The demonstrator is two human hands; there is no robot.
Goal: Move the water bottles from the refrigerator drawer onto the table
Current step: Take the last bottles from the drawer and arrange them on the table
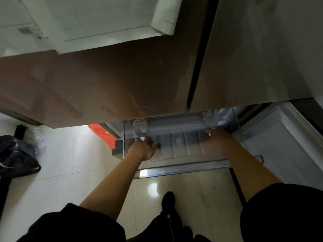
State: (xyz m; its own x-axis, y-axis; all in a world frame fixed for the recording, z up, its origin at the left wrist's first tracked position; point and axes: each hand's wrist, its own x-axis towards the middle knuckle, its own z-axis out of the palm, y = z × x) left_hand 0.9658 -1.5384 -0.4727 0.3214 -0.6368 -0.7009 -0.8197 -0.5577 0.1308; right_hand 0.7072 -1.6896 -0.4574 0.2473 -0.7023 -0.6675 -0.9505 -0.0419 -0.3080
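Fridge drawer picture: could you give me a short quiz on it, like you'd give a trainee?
1. How many bottles can you see in the drawer?
2. True or false: the drawer is pushed shut.
3. Which hand reaches for the bottle nearer the orange thing? A) left B) right C) neither

Key:
1. Two: the left bottle and the right bottle.
2. False; it is pulled out.
3. A: the left hand. The right hand is at the right bottle.
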